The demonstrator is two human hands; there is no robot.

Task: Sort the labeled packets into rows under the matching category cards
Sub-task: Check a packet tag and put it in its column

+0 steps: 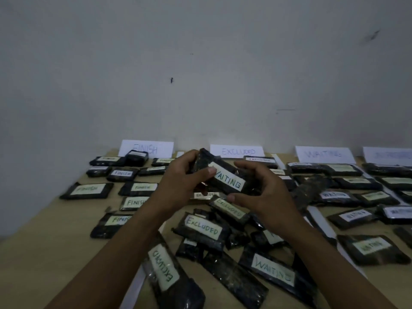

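Note:
Both my hands hold one dark packet labelled WAITING [226, 178] up above the table's middle. My left hand [180, 181] grips its left end with the thumb on the label. My right hand [264, 186] grips its right end. White category cards lean on the wall: FINISH [146, 148], EXCLUDED [237, 151], WAITING [324, 154] and a fourth, unreadable card [388, 155]. Several FINISH packets [88, 190] lie in rows at the left. WAITING packets [335, 195] lie at the right. An unsorted pile with EXCLUDED [201, 227] and WAITING [273, 272] packets lies below my hands.
The tan table [44, 253] meets a grey wall at the back and has bare wood at the front left. White paper strips [321, 221] run between the columns. More packets [388, 169] lie under the fourth card at the far right.

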